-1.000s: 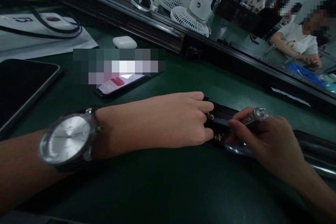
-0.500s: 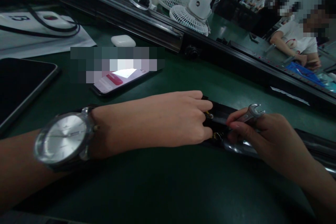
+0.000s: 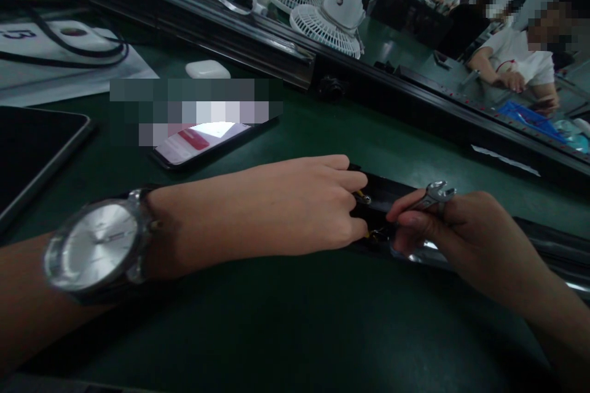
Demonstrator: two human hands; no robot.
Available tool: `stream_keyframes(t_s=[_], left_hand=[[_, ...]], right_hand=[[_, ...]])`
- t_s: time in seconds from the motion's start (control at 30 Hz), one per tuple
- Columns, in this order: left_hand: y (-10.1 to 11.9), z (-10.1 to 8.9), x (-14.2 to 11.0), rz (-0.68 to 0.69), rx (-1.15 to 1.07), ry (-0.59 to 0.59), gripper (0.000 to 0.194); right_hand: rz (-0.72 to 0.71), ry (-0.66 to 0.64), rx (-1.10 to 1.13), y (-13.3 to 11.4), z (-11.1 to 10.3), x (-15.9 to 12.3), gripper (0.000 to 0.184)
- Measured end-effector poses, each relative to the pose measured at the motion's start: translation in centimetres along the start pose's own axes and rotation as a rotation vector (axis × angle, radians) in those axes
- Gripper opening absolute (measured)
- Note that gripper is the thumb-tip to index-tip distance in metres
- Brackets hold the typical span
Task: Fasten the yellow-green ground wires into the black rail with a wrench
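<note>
My left hand (image 3: 318,206), below a wristwatch (image 3: 99,242), lies back-up over a long black bar (image 3: 385,191) on the green table. Its fingers curl down over the bar's end, and the fingertips are partly hidden. Small metal fittings with a bit of yellow (image 3: 364,198) show beside those fingers. In my right hand (image 3: 470,233) is a silver open-end wrench (image 3: 436,195), pinched between thumb and fingers. The wrench's open jaw points up and away, while its other end is hidden by the hand. My right fingertips are close over the bar, just right of the fittings.
A lit phone (image 3: 207,141), a white earbud case (image 3: 207,69) and a dark tablet-like device (image 3: 41,153) lie on the left. A black rail (image 3: 276,55) crosses behind them. Beyond stand white fans (image 3: 343,3), a blue tray (image 3: 530,120) and a seated person (image 3: 516,67).
The whole view has shifted slightly, so things sit a little further left. Both hands keep nearly the same pose, and the wrench has tilted slightly. The seated person's hand has moved.
</note>
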State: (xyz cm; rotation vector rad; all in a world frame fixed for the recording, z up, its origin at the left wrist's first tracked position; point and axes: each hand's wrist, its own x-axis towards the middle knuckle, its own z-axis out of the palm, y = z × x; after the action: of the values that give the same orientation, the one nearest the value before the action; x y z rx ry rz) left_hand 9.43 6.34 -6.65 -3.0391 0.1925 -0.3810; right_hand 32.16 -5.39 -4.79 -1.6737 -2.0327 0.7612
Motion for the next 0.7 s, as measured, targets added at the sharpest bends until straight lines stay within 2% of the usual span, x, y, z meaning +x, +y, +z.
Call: stream_keyframes(t_s=[0.23,0.53,0.7], left_hand=[[0.06,0.15,-0.05,-0.002,0.012,0.034,0.008],[0.16,0.11,-0.08,-0.012,0.026,0.008,0.009],[0.22,0.18,-0.11,-0.014,0.019,0.017,0.011]], right_hand=[[-0.020,-0.044,-0.033,0.01,-0.29,0.00,0.033],[-0.103,-0.133,-0.032,-0.59,-0.45,-0.19,0.019],[-0.136,-0.152,-0.030,-0.57,-0.41,-0.39,0.021]])
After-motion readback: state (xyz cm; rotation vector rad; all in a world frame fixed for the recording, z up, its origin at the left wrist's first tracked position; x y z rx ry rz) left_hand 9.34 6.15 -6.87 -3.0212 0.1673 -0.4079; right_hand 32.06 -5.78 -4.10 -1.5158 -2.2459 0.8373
